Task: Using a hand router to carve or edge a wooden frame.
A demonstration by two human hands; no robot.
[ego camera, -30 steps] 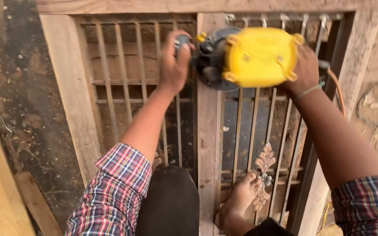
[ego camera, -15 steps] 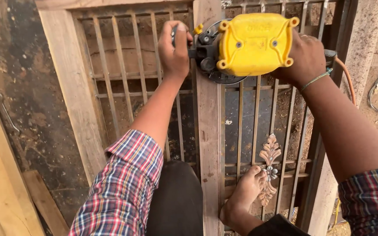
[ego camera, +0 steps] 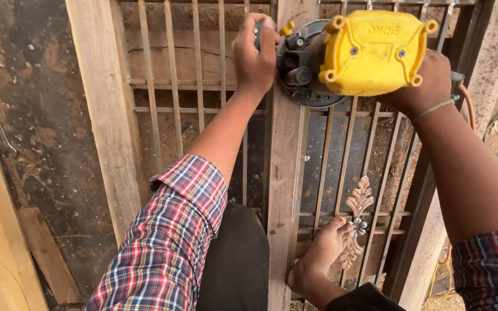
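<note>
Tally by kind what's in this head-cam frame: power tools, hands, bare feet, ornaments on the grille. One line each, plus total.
Yellow power tool: 1
Hands gripping it: 2, left hand, right hand
Bare foot on the grille: 1
Leaf-shaped metal ornament: 1
Total: 5

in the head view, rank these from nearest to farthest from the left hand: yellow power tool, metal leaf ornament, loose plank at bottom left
1. yellow power tool: just right of the left hand, which grips its side handle.
2. metal leaf ornament: lower right, on the grille by the bare foot.
3. loose plank: bottom left, on the ground.
</note>
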